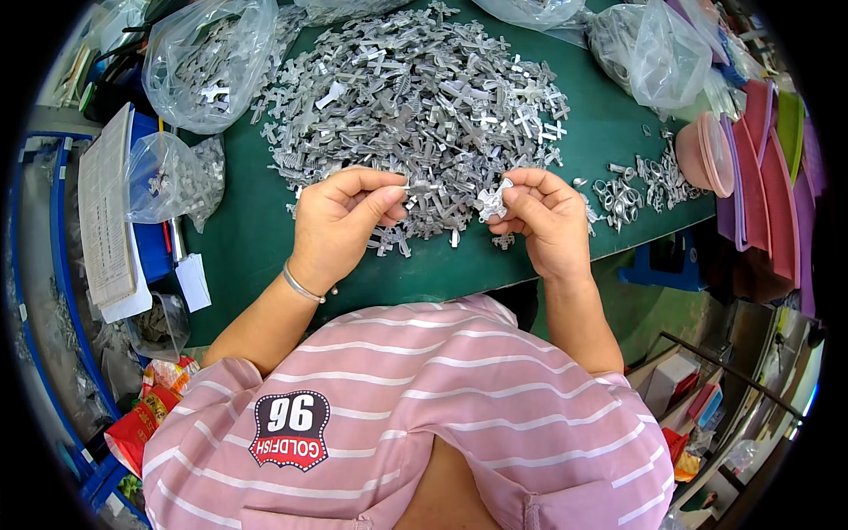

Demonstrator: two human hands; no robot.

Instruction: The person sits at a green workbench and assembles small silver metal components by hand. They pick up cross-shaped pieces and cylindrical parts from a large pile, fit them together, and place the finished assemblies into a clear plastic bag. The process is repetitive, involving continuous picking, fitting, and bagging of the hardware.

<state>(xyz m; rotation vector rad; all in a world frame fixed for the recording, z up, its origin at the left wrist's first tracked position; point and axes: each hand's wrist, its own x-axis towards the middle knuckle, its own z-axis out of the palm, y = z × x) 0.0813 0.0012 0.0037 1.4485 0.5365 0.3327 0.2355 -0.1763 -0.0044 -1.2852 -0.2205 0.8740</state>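
Observation:
A big heap of small silver-grey metal crosses [415, 97] covers the middle of the green table. Over its near edge, my left hand [343, 216] pinches a small metal cross [425, 189] between thumb and forefinger, its far end pointing right. My right hand [549, 216] grips a shiny silver cross-shaped piece [492, 201] with flared arms between thumb and fingers. The two held pieces are apart, with part of the heap showing between them. Small loose pieces lie on the table just below both hands.
Clear plastic bags [212, 66] of metal pieces stand at the back left, another bag [649, 53] at the back right. Rings and small parts [623, 199] lie right, beside a pink cup [704, 155]. A clipboard of papers [108, 212] leans at the left edge.

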